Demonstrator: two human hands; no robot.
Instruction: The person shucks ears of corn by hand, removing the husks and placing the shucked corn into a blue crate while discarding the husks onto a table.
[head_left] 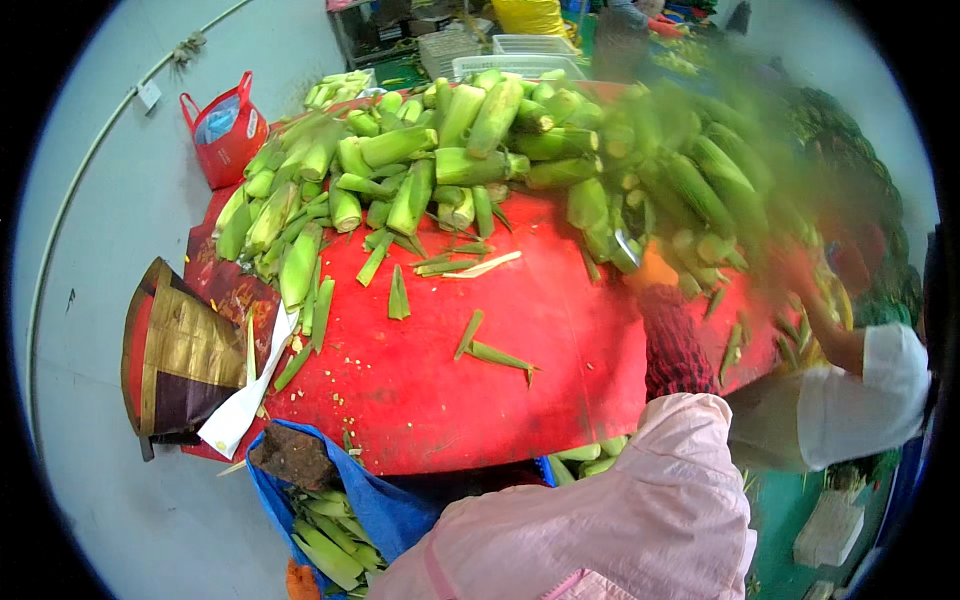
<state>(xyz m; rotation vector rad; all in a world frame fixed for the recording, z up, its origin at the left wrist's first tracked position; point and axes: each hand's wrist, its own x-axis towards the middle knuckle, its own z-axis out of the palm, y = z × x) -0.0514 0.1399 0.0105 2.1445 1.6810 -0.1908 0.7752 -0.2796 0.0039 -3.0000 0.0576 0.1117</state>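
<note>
Corn ears [470,150] lie heaped across the far half of the red table [560,330]. Right hand [648,270] (gloved, pink sleeve) reaches to the heap's near edge beside a metal blade [627,250]; whether its fingers are closed cannot be told. Left hand is out of view. Blue sack [380,510] sits under the table's near edge.

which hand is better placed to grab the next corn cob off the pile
Right, probably. The right hand, in a red patterned glove with orange fingertips, is stretched out over the red table and touching the corn pile. The left hand isn't in view.
</note>
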